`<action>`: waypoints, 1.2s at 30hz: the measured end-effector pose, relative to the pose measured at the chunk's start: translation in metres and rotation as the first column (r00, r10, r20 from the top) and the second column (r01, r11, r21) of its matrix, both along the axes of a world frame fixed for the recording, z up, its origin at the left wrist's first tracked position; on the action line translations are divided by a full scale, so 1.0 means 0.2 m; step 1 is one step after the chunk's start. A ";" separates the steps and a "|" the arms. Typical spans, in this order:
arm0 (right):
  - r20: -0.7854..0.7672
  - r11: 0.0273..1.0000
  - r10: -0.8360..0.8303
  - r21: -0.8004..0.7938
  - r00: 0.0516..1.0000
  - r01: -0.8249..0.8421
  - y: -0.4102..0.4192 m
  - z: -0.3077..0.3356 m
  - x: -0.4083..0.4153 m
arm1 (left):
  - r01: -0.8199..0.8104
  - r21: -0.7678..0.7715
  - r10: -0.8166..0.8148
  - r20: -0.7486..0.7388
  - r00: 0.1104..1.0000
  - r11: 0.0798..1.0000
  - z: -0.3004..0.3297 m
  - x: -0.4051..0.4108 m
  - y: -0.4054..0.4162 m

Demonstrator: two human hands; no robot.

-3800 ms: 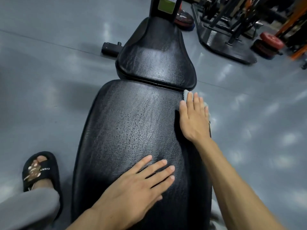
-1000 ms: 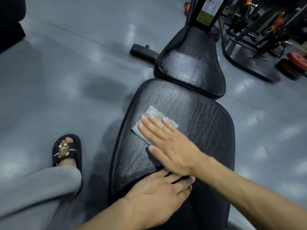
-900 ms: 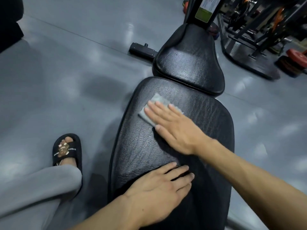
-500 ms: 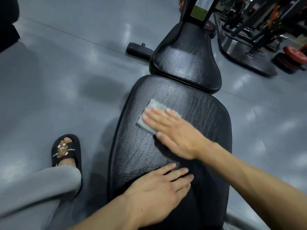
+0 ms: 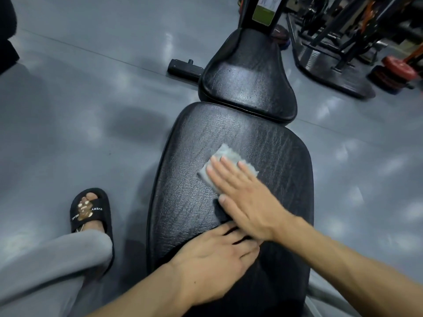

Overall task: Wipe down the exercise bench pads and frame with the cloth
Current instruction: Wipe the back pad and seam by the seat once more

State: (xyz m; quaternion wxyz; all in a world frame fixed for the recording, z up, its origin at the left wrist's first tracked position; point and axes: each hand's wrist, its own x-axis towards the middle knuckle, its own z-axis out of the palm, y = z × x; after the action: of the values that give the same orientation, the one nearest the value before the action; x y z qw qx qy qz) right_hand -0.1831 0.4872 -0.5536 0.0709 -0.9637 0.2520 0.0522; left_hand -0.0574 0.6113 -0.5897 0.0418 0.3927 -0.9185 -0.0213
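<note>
Right hand [image 5: 247, 197]: fingers flat, pressing the cloth [image 5: 226, 162] on the long pad [image 5: 190, 195].
Left hand [image 5: 212, 264]: spread flat on the pad.

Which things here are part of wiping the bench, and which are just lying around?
Part of the job:
- small pale grey cloth
- long black vinyl bench pad
- smaller black seat pad
- right hand
- left hand

Just lying about:
- red weight plates
- black slide sandal

Right hand [image 5: 246, 200] flat, apparently pressing cloth [image 5: 225, 162] onto bench pad [image 5: 187, 191].
</note>
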 end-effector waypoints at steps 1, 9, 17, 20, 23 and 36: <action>-0.022 0.997 0.073 0.028 0.997 -0.072 0.07 -0.02 -0.03 | 0.020 0.016 -0.020 -0.001 1.000 1.000 0.01 -0.01 0.00; 0.023 0.997 -0.069 0.044 0.997 0.068 0.04 -0.01 -0.30 | 0.157 -0.078 -0.163 -0.076 0.984 0.985 0.08 -0.01 0.01; 0.063 0.993 0.090 0.076 0.994 -0.095 0.09 -0.03 -0.43 | 0.005 -0.005 -0.005 -0.202 0.979 1.000 0.15 0.08 -0.03; 0.299 0.974 -0.097 0.223 0.949 0.029 0.13 -0.03 -0.46 | -0.082 -0.015 0.076 -0.225 0.971 0.997 0.14 0.10 -0.07; 0.556 0.883 -0.440 0.411 0.706 0.227 0.07 0.05 -0.46 | -0.043 -0.058 0.028 -0.251 0.968 0.997 0.09 0.03 -0.06; 0.307 0.720 -0.688 0.398 0.657 0.568 -0.12 0.22 -0.56 | -0.303 -0.031 0.304 0.049 0.951 0.952 -0.01 -0.17 -0.34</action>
State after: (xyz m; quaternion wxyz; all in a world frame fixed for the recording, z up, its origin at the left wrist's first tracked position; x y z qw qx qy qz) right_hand -0.2952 0.4637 -0.5098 0.2678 -0.7819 0.5402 -0.1584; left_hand -0.0915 0.5441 -0.5925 0.0246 0.5292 -0.8481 0.0066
